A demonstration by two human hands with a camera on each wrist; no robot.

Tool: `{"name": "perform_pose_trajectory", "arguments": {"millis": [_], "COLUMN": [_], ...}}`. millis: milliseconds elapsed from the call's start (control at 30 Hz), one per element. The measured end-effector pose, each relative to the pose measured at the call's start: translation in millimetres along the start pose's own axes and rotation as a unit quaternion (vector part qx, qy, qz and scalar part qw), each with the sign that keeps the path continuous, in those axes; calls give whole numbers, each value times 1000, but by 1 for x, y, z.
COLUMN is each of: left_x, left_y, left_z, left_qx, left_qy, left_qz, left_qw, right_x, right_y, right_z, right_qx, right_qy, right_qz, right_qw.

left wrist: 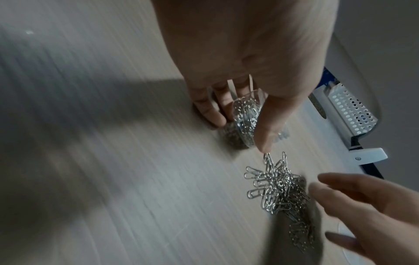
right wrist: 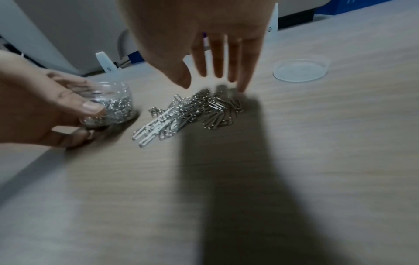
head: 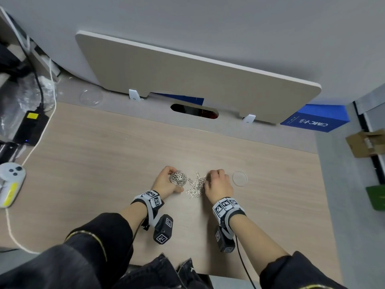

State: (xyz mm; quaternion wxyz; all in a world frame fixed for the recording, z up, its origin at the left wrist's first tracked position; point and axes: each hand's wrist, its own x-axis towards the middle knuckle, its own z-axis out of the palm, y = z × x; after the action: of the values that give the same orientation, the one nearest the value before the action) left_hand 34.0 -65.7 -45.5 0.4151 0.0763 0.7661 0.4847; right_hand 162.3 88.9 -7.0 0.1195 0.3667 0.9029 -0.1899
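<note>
A small clear jar [head: 178, 178] partly filled with silver paper clips stands on the wooden desk [head: 104, 163]. My left hand [head: 164, 183] grips it from the left, thumb and fingers curled round its wall [left wrist: 247, 116] [right wrist: 111, 104]. Just to its right lies a loose pile of paper clips [head: 195, 185] [left wrist: 278, 190] [right wrist: 192, 109]. My right hand [head: 216, 183] [right wrist: 213, 59] hovers over the pile's far right side. Its fingers [left wrist: 344, 193] are straight and spread, holding nothing, the tips near the desk. The jar's clear round lid [head: 239, 178] [right wrist: 301, 69] lies flat to the right.
A beige divider panel [head: 198, 80] stands along the desk's back edge, above a cable slot [head: 193, 111]. A blue box [head: 316, 119] sits back right. A black power adapter [head: 31, 128], cables and a white device [head: 10, 180] lie left. Another clear lid [head: 90, 97] lies back left.
</note>
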Motion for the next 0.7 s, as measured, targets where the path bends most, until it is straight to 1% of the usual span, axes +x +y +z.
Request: {"name": "perform_pose_trajectory", "arguments": {"millis": [67, 100, 233, 300, 433, 567, 700], "left_x": [3, 4, 5, 3, 2, 5, 5], "left_y": [-4, -6, -3, 0, 0, -6, -2], "left_z": [1, 1, 0, -1, -2, -1, -1], "left_qx": [-2, 0, 1, 2, 4, -4, -1], "left_qy": [1, 2, -5, -6, -7, -13, -12], "left_qz": [1, 1, 3, 3, 2, 5, 5], "left_qw": [1000, 1000, 1000, 1000, 1000, 1000, 1000], "right_x": [-3, -4, -2, 1, 6, 11, 14], "right_y": [-5, -9, -26, -30, -31, -24, -17], "right_z": [2, 3, 12, 15, 16, 16, 16], "right_qx": [6, 9, 26, 24, 22, 11, 43], "right_qy": [-10, -20, -36, -38, -36, -34, -39], "right_qz": [75, 98, 126, 119, 81, 66, 62], "right_qw": [997, 995, 991, 992, 996, 997, 996]}}
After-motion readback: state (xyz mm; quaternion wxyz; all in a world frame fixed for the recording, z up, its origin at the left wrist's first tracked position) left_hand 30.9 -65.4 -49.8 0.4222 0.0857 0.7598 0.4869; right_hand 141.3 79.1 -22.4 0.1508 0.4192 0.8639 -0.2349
